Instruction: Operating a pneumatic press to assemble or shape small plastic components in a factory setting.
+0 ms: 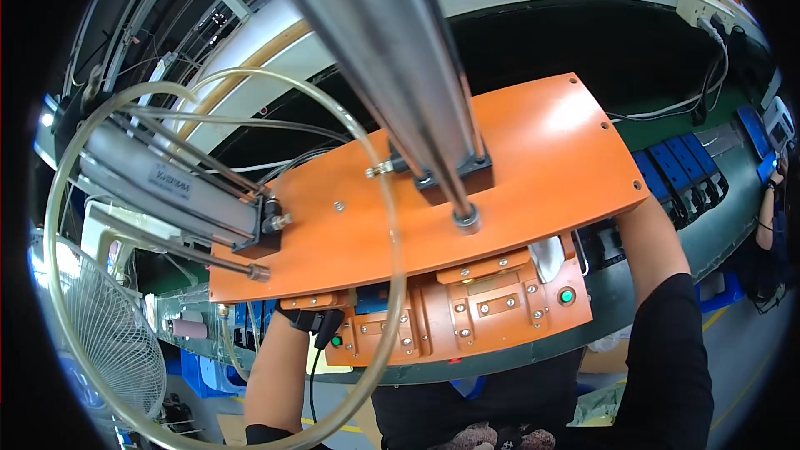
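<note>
An orange press machine [517,150] with two metal air cylinders stands before me. My left forearm [275,362] reaches up under the left part of its top plate, and a black band with a cord [321,325] sits at the wrist. My right forearm [654,246] passes under the plate's right end. The plate hides both hands, so what they hold does not show. Below it is an orange fixture base [492,308] with screwed blocks and a green button [567,296] at the right. A white piece [547,259], unclear in kind, shows above that button. Something blue [371,298] peeks out at the left.
A clear air hose [390,283] loops across the left and front. Blue-and-black parts [679,162] stand in a row at the right. A fan [117,333] is at lower left. At the far right, another person's hand [777,173] is near a blue object.
</note>
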Demonstrator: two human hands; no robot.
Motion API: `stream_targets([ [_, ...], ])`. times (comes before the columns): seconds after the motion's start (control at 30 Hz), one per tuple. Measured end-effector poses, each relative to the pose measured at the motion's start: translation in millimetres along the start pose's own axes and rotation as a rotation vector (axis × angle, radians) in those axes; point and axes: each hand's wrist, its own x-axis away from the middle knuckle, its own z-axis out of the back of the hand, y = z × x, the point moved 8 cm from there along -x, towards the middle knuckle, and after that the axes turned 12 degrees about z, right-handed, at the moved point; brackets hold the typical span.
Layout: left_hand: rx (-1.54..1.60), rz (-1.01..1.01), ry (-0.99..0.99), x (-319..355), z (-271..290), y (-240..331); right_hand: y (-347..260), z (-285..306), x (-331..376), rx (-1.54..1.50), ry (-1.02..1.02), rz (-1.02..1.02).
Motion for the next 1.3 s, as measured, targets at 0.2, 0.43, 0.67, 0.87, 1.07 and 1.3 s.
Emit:
stream_targets([
  [0.2,0.232,-0.071,-0.052,7,-1,54,9,11,28,-0.764,0.008,0.163],
  [0.43,0.05,-0.33,0.223,127,19,114,58,5,197,-1.922,0.023,-0.111],
  [0.67,0.32,-0.634,0.178,215,-38,137,-56,1,417,-2.023,-0.598,0.475],
  [0.87,0.208,-0.803,0.075,252,-61,175,-214,-92,452,-2.29,-1.139,0.485],
  [1.07,0.039,-0.676,0.195,210,-45,143,-275,-131,404,-2.249,-1.094,0.541],
  [1.3,-0.009,-0.642,0.212,140,-8,126,-264,-137,407,-1.916,-0.941,0.346],
])
